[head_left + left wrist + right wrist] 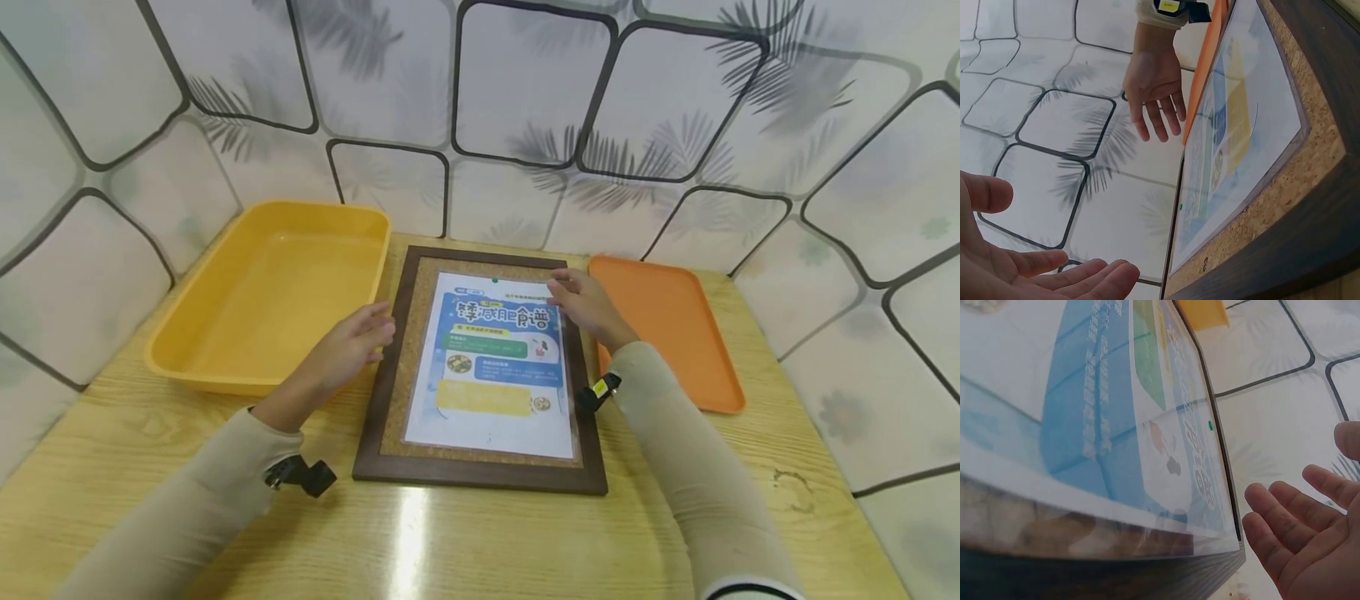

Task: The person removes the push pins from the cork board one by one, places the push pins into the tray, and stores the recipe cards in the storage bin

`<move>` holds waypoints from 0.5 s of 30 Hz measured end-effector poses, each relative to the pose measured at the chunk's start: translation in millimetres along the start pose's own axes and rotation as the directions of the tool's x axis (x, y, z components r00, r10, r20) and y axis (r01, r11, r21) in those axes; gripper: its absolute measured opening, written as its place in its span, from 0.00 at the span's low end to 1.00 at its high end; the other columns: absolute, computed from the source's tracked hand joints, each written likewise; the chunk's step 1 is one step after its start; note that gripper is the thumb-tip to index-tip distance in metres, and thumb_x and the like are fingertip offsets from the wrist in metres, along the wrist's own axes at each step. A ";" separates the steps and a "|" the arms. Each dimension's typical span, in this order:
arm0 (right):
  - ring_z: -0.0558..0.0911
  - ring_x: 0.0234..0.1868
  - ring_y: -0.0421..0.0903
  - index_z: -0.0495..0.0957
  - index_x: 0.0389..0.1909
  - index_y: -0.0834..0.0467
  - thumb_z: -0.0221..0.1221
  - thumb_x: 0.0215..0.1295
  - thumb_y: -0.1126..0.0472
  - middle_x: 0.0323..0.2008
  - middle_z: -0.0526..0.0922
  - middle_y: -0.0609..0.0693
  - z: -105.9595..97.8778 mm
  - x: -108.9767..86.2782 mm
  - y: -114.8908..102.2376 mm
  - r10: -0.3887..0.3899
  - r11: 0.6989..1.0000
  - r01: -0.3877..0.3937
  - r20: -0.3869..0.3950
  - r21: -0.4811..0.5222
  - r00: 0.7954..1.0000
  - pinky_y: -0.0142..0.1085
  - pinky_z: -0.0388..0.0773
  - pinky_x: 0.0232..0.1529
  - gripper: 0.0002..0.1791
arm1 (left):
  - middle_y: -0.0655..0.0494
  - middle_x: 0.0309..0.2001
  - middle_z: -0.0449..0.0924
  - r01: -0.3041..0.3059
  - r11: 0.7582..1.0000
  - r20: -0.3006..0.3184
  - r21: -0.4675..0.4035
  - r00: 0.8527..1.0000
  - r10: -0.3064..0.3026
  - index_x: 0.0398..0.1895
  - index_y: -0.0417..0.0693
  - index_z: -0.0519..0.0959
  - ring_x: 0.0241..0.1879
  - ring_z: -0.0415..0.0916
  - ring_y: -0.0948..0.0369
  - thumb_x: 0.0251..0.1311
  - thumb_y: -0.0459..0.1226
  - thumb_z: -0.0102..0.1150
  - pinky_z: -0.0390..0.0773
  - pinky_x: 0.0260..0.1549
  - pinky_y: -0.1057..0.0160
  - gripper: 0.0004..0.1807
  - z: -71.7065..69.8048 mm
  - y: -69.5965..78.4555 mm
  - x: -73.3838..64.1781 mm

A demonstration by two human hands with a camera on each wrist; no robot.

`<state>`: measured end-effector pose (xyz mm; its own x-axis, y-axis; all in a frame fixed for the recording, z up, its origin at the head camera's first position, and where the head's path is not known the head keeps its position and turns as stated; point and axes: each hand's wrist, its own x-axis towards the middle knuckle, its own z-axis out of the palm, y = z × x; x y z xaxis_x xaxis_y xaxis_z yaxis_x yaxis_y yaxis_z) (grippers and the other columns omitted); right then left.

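A cork board (pixel 480 475) with a dark brown frame lies flat on the wooden table. On it is a printed poster sheet (pixel 491 421) in a clear, shiny cover, with a small green pushpin (pixel 495 281) at its top edge. My left hand (pixel 341 350) hovers beside the board's left edge, fingers relaxed and holding nothing. Over the upper right corner is my right hand (pixel 588 304), its fingers loosely extended and also holding nothing. In the left wrist view both palms show bare, the right hand (pixel 1157 84) farther off. The right wrist view shows the right fingers (pixel 1285 519) near the frame corner.
A yellow plastic tub (pixel 247 383) stands to the left of the board, close to the left hand. An orange tray (pixel 675 333) lies on the right, partly behind the right forearm. A patterned wall (pixel 510 200) borders the back and sides of the table (pixel 525 542).
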<state>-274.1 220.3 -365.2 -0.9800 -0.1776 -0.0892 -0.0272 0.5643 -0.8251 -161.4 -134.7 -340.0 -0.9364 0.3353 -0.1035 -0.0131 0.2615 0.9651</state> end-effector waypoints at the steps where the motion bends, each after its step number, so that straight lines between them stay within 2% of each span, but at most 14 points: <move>1: 0.76 0.58 0.57 0.61 0.69 0.60 0.49 0.75 0.49 0.66 0.67 0.61 1.2 1.4 -0.9 0.006 1.000 -0.006 0.000 0.004 1.000 0.49 0.71 0.59 0.29 | 0.31 0.71 0.51 0.004 1.000 0.001 -0.004 1.000 -0.004 0.75 0.37 0.46 0.68 0.54 0.38 0.76 0.42 0.38 0.59 0.64 0.42 0.31 0.8 -0.2 0.9; 8: 0.77 0.57 0.56 0.62 0.69 0.61 0.48 0.76 0.49 0.65 0.69 0.60 6.7 11.7 -0.8 0.035 0.998 -0.036 0.012 0.052 0.999 0.48 0.72 0.58 0.28 | 0.29 0.69 0.53 0.072 0.997 0.034 0.016 0.997 -0.073 0.75 0.37 0.44 0.66 0.57 0.38 0.77 0.41 0.36 0.62 0.62 0.43 0.31 8.6 -3.0 5.0; 15: 0.77 0.57 0.55 0.62 0.69 0.61 0.49 0.75 0.48 0.64 0.69 0.61 12.1 24.1 1.4 0.060 0.992 -0.063 0.024 0.113 0.998 0.45 0.73 0.57 0.30 | 0.31 0.70 0.53 0.095 0.995 0.070 0.006 0.993 -0.095 0.75 0.35 0.44 0.67 0.56 0.37 0.76 0.42 0.35 0.62 0.63 0.44 0.32 13.4 -8.6 9.0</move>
<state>-295.3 207.0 -375.2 -0.9748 -0.1629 -0.1523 0.0568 0.4792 -0.8759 -165.0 -121.8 -352.4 -0.9042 0.3713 -0.2113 -0.0998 0.2974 0.9495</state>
